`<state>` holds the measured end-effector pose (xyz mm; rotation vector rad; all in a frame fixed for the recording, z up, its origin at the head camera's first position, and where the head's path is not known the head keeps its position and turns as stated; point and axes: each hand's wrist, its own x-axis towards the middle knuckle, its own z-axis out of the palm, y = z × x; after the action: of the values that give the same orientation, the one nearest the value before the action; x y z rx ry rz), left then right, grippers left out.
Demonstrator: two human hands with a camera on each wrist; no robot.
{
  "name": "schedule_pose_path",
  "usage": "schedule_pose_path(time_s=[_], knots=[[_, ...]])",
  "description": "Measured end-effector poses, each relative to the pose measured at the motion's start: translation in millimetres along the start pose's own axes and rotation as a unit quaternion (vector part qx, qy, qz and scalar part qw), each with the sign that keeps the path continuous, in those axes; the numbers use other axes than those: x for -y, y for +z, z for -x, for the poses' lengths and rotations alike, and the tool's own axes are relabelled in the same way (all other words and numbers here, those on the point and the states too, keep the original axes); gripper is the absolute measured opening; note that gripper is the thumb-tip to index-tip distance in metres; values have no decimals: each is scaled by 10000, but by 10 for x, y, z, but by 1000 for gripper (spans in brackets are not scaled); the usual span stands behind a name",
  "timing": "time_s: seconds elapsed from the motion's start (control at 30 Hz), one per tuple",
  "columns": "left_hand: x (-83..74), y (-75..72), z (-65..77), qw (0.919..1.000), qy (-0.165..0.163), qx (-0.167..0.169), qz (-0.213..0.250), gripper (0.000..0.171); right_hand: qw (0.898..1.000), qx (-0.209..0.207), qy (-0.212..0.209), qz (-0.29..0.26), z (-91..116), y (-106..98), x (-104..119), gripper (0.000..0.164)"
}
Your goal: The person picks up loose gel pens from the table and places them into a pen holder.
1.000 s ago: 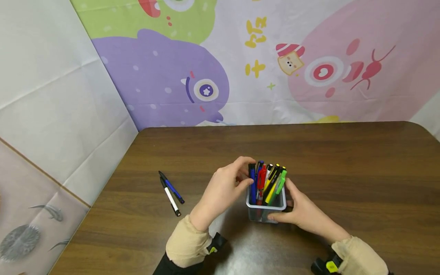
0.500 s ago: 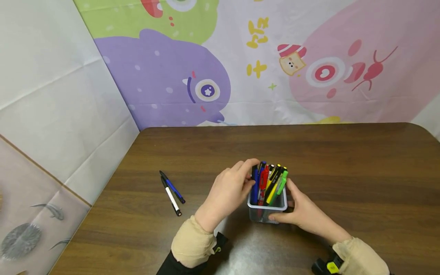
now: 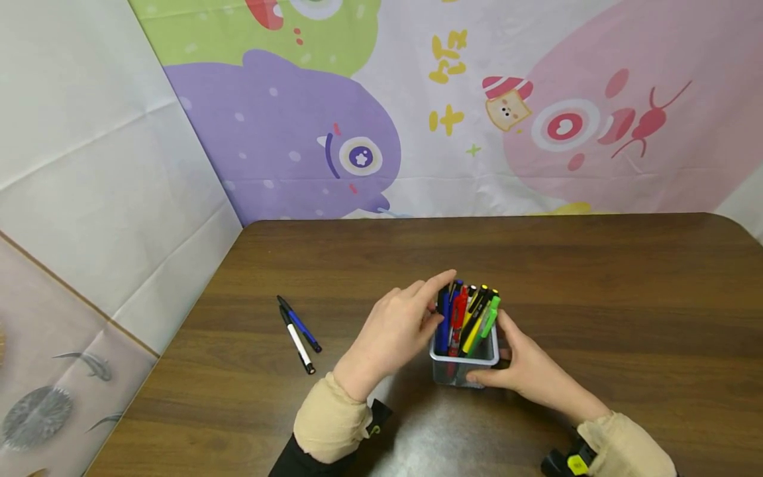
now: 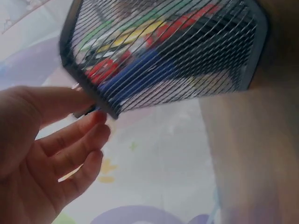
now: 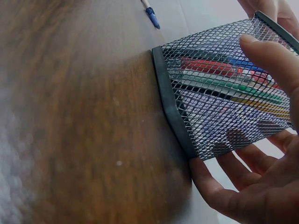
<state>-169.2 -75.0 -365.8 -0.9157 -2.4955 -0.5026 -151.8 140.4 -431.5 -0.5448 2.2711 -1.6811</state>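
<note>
A black mesh pen holder (image 3: 450, 372) with a grey rim stands on the table, full of upright pens. My right hand (image 3: 527, 363) grips its right side, the thumb on the near face and the fingers around the far face, as the right wrist view also shows. At the left rim my left hand (image 3: 390, 334) pinches the top of a blue pen (image 3: 442, 331) with thumb and fingers, its index finger stretched over the top. A red pen (image 3: 459, 311), a bright green pen (image 3: 490, 317) and several yellow and black ones lean beside it.
Two pens lie on the brown wooden table (image 3: 596, 285) to the left: a white and black pen (image 3: 298, 344) and a blue and black pen (image 3: 301, 324). Behind the table hangs a cartoon-printed cloth (image 3: 441, 185); a white cloth (image 3: 119, 132) hangs at the left.
My left hand has shifted slightly right along with the blue pen, and its index finger has straightened and lifted. The right hand and the pen holder have hardly moved.
</note>
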Motion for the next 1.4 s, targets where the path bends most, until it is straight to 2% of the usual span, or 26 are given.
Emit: schedule_pose_path(time_s=[0.13,0.23,0.33,0.43,0.53,0.7,0.8,0.93,1.1,1.27,1.4], knots=[[49,-122,14,9993,-111,356,-12,60,10000,-19,19,-20,2,0,1,98],[120,-248,56,9936,-506,1005,-59,56,9999,-39,94,-22,5,1,3,100],[227,-368,125,9771,-1115,1794,-239,47,9999,-43,158,-21,8,2,5,102],[374,-434,192,9576,-1708,2254,-554,41,9998,-26,175,-31,9,2,4,102],[533,-460,250,9418,-2190,2431,-776,39,9999,-17,162,-25,7,4,2,102],[726,-479,351,9146,-2895,2690,-857,35,9998,-16,177,-1,9,7,-1,103],[797,-457,396,8971,-3223,2872,-944,31,9999,-28,141,-4,4,4,-5,103],[869,-408,438,8785,-3542,3047,-995,27,10000,-48,47,-11,-5,-4,-14,102],[926,-386,475,8677,-3641,3259,-908,28,10000,-53,46,39,-8,-5,-11,102],[946,-392,485,8646,-3620,3406,-741,35,9999,-59,79,93,-5,-3,-9,103],[958,-358,479,8658,-3594,3414,-689,43,9999,-85,38,118,-5,-4,-17,102]])
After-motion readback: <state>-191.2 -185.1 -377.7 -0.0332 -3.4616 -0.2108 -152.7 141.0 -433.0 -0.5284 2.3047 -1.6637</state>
